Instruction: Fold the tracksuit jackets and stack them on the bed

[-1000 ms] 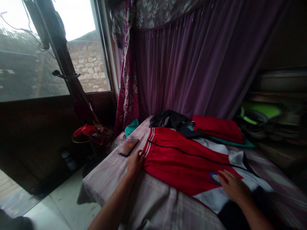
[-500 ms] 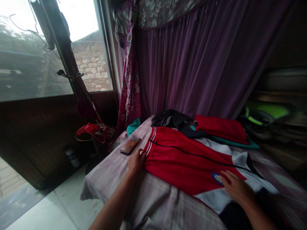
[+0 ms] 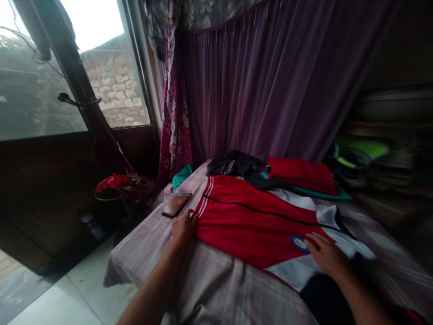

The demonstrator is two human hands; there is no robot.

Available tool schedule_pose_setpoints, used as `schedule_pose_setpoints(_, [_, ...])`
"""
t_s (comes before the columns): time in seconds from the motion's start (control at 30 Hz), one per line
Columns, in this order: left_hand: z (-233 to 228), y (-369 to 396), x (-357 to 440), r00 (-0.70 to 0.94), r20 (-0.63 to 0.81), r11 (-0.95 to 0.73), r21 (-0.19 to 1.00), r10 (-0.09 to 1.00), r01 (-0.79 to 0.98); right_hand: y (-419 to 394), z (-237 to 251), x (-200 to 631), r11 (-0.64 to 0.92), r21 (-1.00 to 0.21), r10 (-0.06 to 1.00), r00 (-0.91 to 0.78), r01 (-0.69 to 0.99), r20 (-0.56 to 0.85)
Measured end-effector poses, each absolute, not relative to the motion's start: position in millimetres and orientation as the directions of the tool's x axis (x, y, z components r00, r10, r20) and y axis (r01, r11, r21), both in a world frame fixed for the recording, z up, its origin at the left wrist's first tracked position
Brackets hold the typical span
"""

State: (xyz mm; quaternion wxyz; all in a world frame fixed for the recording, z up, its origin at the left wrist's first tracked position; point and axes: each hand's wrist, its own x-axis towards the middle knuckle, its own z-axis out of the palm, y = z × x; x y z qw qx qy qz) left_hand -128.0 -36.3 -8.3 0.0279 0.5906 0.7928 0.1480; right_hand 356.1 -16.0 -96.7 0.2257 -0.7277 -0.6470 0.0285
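Note:
A red, white and black zip-up jacket point(image 3: 243, 221) lies spread out with its front up, a dark zip running along it and a round blue badge on its chest. At its striped hem, my left hand point(image 3: 183, 225) is closed on the near corner of the cloth. My right hand point(image 3: 327, 255) rests open beside the badge, fingers stretched over the chest part. The dark sleeve is partly hidden under my right forearm. A phone point(image 3: 176, 205) lies just past my left hand.
The jacket is on a table with a checked cloth point(image 3: 142, 253). Behind it are a dark garment point(image 3: 233, 163), a folded red garment point(image 3: 301, 174) and a teal cloth point(image 3: 181, 176). Purple curtains point(image 3: 257, 90) hang at the back; a stand with a red bag point(image 3: 117, 183) is left.
The view has shifted slightly, so everything sits a little further left and higher. Both hands keep their places on the jacket, which lies as before.

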Motion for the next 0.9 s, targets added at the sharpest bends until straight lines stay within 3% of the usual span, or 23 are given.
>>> schedule_pose_setpoints(0.27, [-3.9, -32.6, -132.9, -0.257, 0.094, 0.225, 0.26, 0.962, 0.939, -21.5, -75.0, 345.0, -0.053, -0.313, 0.968, 0.126, 0.948, 0.217])
schedule_pose_setpoints(0.43, [1.6, -7.8, -140.5, -0.262, 0.014, 0.241, 0.349, 0.965, 0.906, 0.4, -32.7, 321.8, 0.037, -0.273, 0.978, 0.021, 0.961, 0.206])
schedule_pose_setpoints(0.67, [-0.6, 12.6, -146.5, -0.274, -0.047, 0.272, 0.373, 0.96, 0.887, 74.3, 35.1, 216.6, 0.274, -0.161, 0.952, -0.244, 0.948, 0.183])
schedule_pose_setpoints(0.9, [-7.9, 11.1, -146.1, -0.261, -0.084, 0.272, 0.4, 0.962, 0.875, 170.3, 39.3, 101.7, 0.434, -0.163, 0.897, -0.407, 0.886, 0.172])
